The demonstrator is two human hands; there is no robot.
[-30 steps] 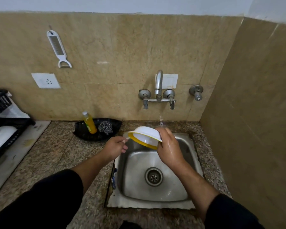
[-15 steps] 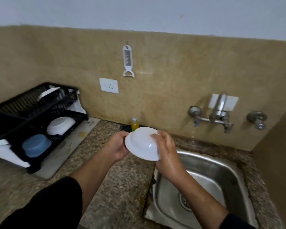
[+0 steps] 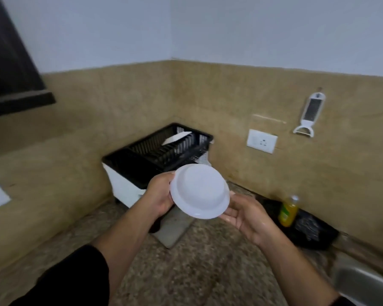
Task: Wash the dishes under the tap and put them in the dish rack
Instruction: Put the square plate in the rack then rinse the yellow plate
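White and turned bottom-up, the bowl [image 3: 199, 191] hangs in the air over the counter [image 3: 186, 272]. It is just short of the rack [image 3: 155, 155], which sits at 11 o'clock from it in the wall corner. The left hand [image 3: 159, 195] grips the rim at its 9 o'clock, fingers and thumb curled round the edge. The right hand [image 3: 245, 215] lies at the bowl's 4 o'clock, palm up, its fingers [image 3: 228, 214] loosely straight and slightly apart under the rim. I cannot tell whether they touch it or only wait beside it. One plate [image 3: 177, 138] leans in the rack's upper slots. At 3 o'clock from the bowl stands a soap bottle [image 3: 287, 210].

The step in hand looks to be racking the rinsed bowl. Doing it well means holding it mouth-down so the water drains. The left hand should carry it toward 11 o'clock with a firm grip, since a wet rim is likely slippery. The right hand can steady the far edge until the bowl is over a free space. It should go down clear of the plate, with the rim flat or leaning on the ribs, and only then be let go. The picture is blurred, so the free slots are hard to make out.
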